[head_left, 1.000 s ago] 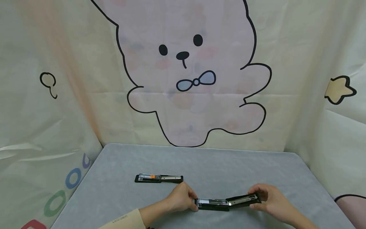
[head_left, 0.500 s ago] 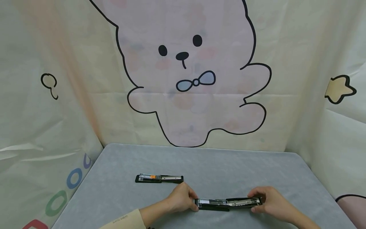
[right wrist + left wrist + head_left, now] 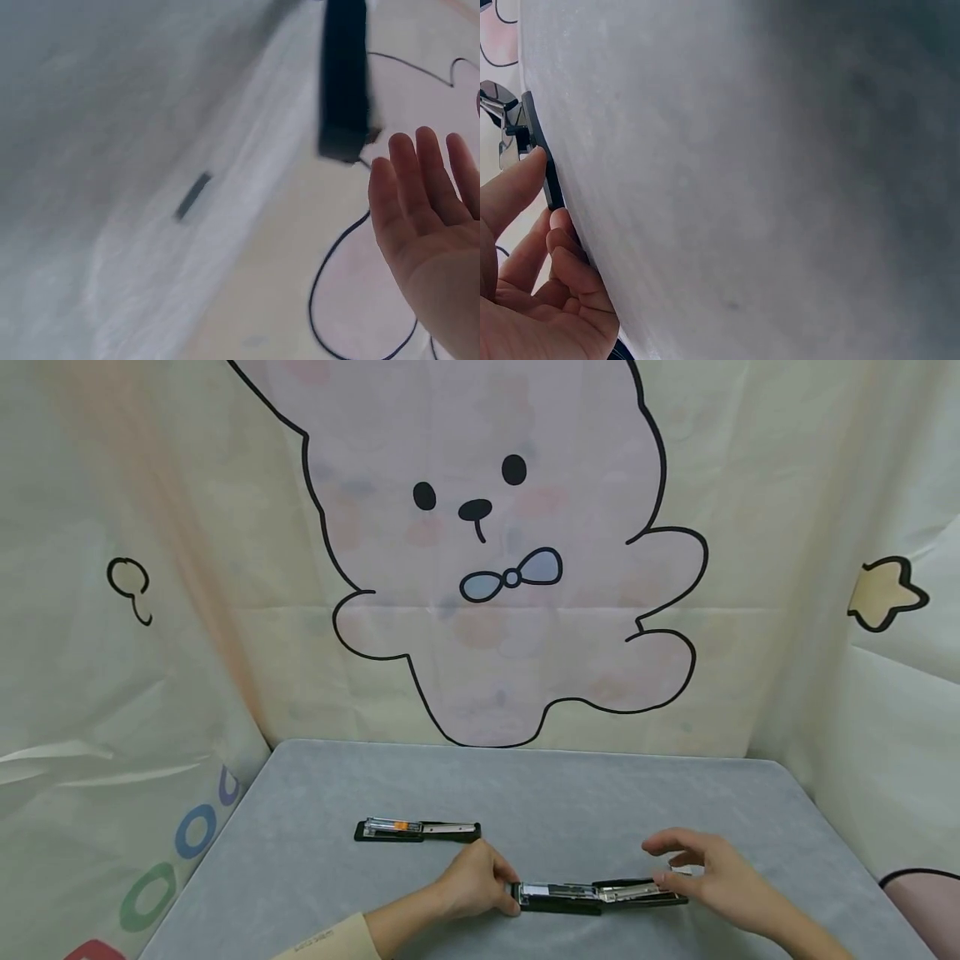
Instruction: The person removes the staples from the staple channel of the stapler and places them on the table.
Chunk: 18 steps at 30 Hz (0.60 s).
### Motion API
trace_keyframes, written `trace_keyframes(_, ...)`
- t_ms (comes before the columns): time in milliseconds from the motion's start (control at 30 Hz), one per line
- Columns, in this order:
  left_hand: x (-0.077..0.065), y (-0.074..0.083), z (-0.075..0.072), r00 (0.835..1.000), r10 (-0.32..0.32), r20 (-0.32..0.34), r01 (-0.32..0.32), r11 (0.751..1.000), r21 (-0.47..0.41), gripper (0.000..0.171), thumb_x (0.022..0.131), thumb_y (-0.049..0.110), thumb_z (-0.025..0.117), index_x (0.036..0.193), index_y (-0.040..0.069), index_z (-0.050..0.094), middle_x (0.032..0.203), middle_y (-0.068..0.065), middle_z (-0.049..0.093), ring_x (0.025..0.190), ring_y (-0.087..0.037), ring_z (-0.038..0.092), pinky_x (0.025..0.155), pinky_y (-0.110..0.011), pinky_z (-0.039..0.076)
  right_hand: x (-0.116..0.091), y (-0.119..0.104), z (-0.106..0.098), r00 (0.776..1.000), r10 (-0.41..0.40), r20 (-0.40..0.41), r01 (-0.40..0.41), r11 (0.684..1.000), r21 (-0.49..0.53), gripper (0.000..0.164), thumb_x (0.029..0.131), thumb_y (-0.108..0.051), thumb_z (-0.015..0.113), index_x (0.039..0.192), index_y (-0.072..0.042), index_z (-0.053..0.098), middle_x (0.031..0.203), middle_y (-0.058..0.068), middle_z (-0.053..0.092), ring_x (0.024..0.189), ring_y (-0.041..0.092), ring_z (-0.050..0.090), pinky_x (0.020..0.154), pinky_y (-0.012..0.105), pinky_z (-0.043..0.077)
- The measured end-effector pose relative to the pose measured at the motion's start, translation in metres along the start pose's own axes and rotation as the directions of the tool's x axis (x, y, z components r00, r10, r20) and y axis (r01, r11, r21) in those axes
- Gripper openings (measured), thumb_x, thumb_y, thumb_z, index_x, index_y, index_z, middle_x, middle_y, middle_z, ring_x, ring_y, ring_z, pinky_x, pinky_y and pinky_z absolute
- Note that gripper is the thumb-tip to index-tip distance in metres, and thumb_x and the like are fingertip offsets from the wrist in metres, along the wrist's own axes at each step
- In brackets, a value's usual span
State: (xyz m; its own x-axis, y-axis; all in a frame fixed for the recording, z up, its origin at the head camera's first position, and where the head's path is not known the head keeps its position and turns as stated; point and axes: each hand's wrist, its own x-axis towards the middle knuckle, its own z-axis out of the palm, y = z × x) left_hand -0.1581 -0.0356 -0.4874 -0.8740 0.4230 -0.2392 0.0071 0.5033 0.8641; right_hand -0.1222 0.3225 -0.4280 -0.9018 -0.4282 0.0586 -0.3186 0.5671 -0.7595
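An unfolded black stapler with a silver magazine [image 3: 558, 891] lies across the front of the grey table. At its left end my left hand [image 3: 474, 878] pinches it between thumb and fingers; the left wrist view shows the thumb against the dark stapler base [image 3: 549, 176]. Over the stapler's right end, my right hand [image 3: 708, 872] has its fingers spread apart and holds nothing. Those fingers [image 3: 424, 187] look straight beside the dark stapler end [image 3: 343, 82] in the right wrist view. A small pale piece shows between thumb and index in the head view.
Another unfolded black stapler [image 3: 417, 831] with an orange part lies farther back, left of centre. A small dark grey strip [image 3: 193, 196] lies on the table in the right wrist view. A cartoon-printed curtain [image 3: 510, 652] stands behind the table.
My right hand has lowered the stapler's raised right half, then let go and spread its fingers just above it. The left hand keeps its place on the left end.
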Motion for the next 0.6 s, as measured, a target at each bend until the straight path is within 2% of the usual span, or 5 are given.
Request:
trace_keyframes(200, 0.001, -0.001, -0.002, 1.000, -0.016, 0.012, 0.016, 1.000, -0.016, 0.023, 0.069, -0.007, 0.092, 0.087, 0.004, 0.082, 0.058, 0.003, 0.058, 0.056, -0.009, 0.045, 0.054, -0.025, 0.031, 0.006, -0.022, 0.007, 0.998, 0.055, 0.027, -0.058, 0.992, 0.114, 0.036, 0.100, -0.021, 0.072, 0.130, -0.002, 0.065, 0.124, 0.017, 0.070, 0.102, 0.012, 0.069, 0.079, 0.031, 0.058)
trace_keyframes(400, 0.000, 0.000, 0.000, 1.000, -0.016, 0.005, 0.016, 1.000, -0.017, 0.024, 0.068, -0.007, 0.092, 0.086, 0.004, 0.081, 0.058, 0.003, 0.059, 0.056, -0.009, 0.045, 0.054, -0.025, 0.031, 0.011, -0.029, 0.023, 0.998, 0.058, -0.011, -0.056, 0.989, 0.136, 0.036, 0.101, -0.021, 0.071, 0.131, -0.002, 0.065, 0.120, 0.013, 0.072, 0.102, 0.009, 0.069, 0.081, 0.029, 0.057)
trace_keyframes(500, -0.001, 0.001, 0.000, 1.000, -0.009, 0.000, 0.009, 1.000, -0.019, 0.025, 0.067, -0.008, 0.092, 0.086, 0.004, 0.081, 0.058, 0.003, 0.059, 0.056, -0.009, 0.045, 0.053, -0.025, 0.032, 0.016, -0.030, 0.032, 0.994, 0.106, 0.040, -0.112, 0.973, 0.202, 0.044, 0.103, -0.023, 0.068, 0.137, 0.004, 0.060, 0.123, 0.017, 0.071, 0.103, 0.009, 0.069, 0.081, 0.029, 0.057)
trace_keyframes(600, 0.000, 0.001, 0.000, 1.000, -0.010, 0.001, 0.010, 1.000, -0.018, 0.024, 0.067, -0.007, 0.092, 0.085, 0.004, 0.081, 0.058, 0.003, 0.060, 0.056, -0.009, 0.045, 0.053, -0.025, 0.032, 0.021, -0.030, 0.040, 0.980, 0.158, 0.120, -0.186, 0.942, 0.281, 0.054, 0.105, -0.025, 0.064, 0.145, 0.009, 0.052, 0.126, 0.019, 0.069, 0.104, 0.009, 0.069, 0.081, 0.030, 0.057)
